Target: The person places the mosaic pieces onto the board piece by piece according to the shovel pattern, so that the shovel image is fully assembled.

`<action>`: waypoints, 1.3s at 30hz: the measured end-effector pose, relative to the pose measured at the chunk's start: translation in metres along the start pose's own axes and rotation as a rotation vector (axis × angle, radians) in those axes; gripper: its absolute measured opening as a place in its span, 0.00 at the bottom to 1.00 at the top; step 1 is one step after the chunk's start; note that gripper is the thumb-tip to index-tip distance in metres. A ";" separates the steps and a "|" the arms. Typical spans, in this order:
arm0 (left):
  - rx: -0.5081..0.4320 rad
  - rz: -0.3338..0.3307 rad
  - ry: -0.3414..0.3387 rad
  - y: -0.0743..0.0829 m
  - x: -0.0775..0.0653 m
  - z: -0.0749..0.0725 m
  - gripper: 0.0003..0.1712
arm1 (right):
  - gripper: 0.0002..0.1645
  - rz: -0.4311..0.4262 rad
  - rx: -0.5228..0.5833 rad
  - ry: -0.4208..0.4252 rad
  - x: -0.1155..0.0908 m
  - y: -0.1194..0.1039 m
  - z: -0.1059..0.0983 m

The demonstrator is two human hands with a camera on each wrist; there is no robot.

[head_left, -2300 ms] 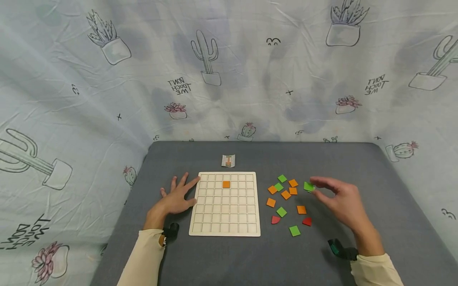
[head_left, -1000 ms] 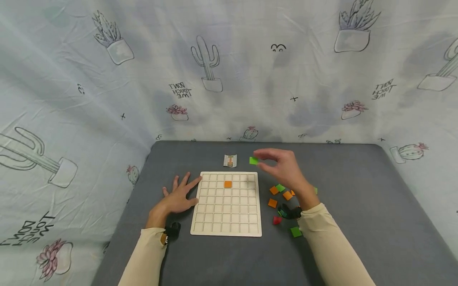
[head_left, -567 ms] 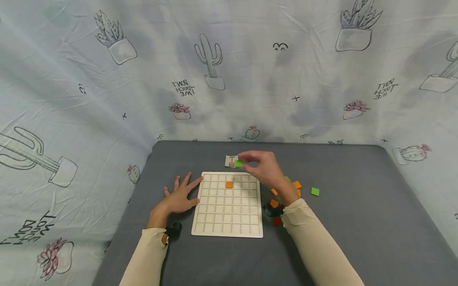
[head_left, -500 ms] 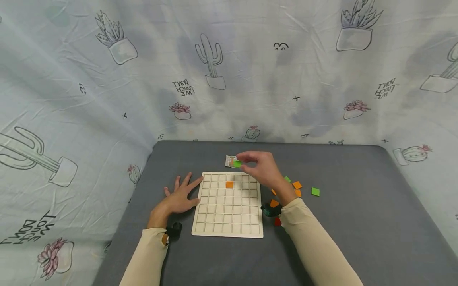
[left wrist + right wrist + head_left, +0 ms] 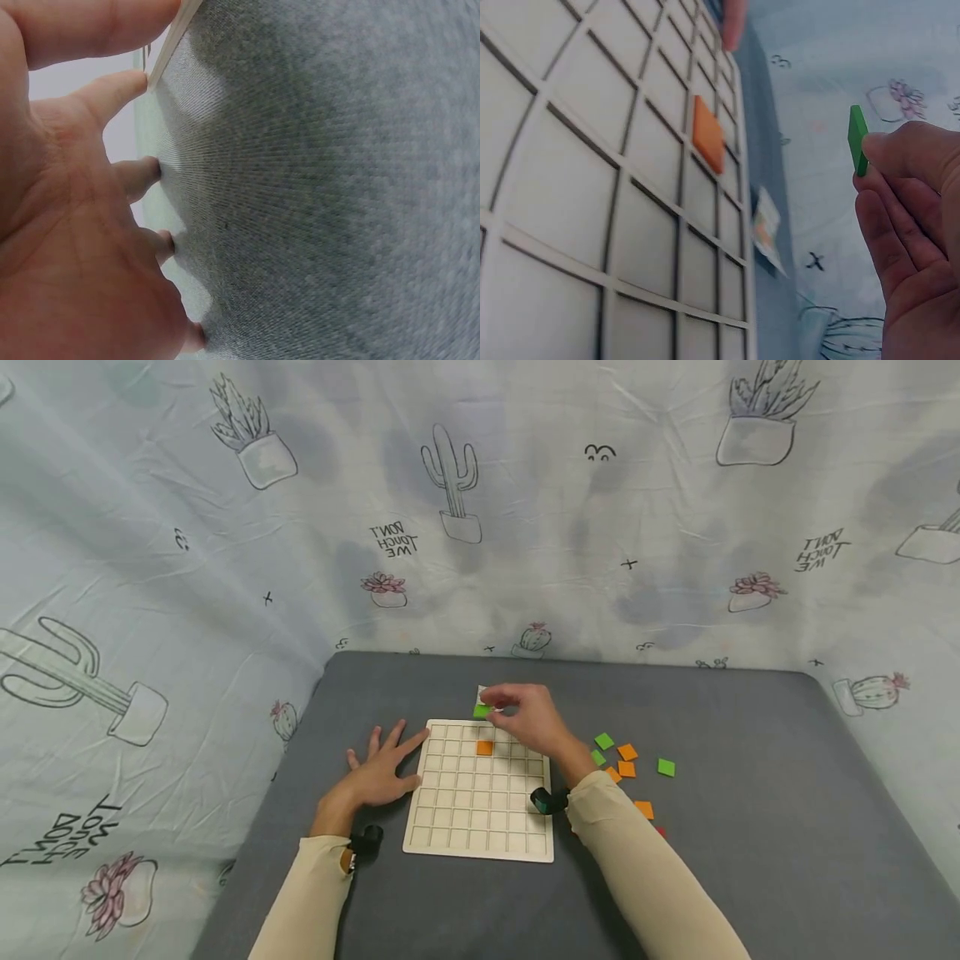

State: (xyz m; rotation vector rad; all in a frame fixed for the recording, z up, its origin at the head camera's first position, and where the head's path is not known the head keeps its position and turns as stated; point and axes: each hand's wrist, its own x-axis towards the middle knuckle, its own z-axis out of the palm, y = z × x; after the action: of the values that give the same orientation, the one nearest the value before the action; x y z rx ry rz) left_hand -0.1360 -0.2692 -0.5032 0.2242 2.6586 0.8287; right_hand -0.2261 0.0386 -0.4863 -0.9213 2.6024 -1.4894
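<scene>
Between thumb and fingers my right hand (image 5: 527, 717) pinches a green square tile (image 5: 858, 141), held above the far edge of the pale wooden grid board (image 5: 480, 802). One orange square tile (image 5: 485, 748) sits in a cell of the board's second row from the far side. My left hand (image 5: 378, 775) lies spread beside the board, its index fingertip and thumb touching the left edge. In the left wrist view its fingers (image 5: 112, 94) are straight. A small printed card (image 5: 766, 229) lies just beyond the board, partly hidden in the head view by the right hand and green tile.
Right of the board lie loose tiles: several orange ones (image 5: 626, 769), green ones (image 5: 666, 767) and a red piece (image 5: 661, 832) mostly hidden by the right sleeve (image 5: 637, 860). The grey table (image 5: 750, 827) meets a patterned cloth curtain (image 5: 570, 527) behind it.
My right hand has carried the green tile leftward from the loose pieces, past the board's far right corner, to the card and board's far edge. The left hand has stayed at the board.
</scene>
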 end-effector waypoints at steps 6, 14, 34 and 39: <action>0.025 -0.023 -0.013 0.002 0.001 -0.001 0.46 | 0.21 0.044 0.005 -0.052 0.002 0.006 0.014; 0.019 -0.017 -0.013 0.006 0.001 -0.003 0.46 | 0.21 0.089 0.021 -0.079 0.003 0.014 0.027; -0.049 0.031 0.022 -0.004 0.002 0.001 0.47 | 0.22 0.060 -0.076 -0.159 0.008 0.017 0.039; -0.020 0.010 0.013 0.001 0.002 0.001 0.47 | 0.24 0.076 -0.086 -0.159 0.007 0.016 0.039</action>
State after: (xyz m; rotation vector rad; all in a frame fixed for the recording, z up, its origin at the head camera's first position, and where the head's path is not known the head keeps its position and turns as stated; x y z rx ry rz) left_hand -0.1376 -0.2673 -0.5046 0.2278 2.6624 0.8627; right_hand -0.2287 0.0105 -0.5189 -0.8966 2.5724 -1.2415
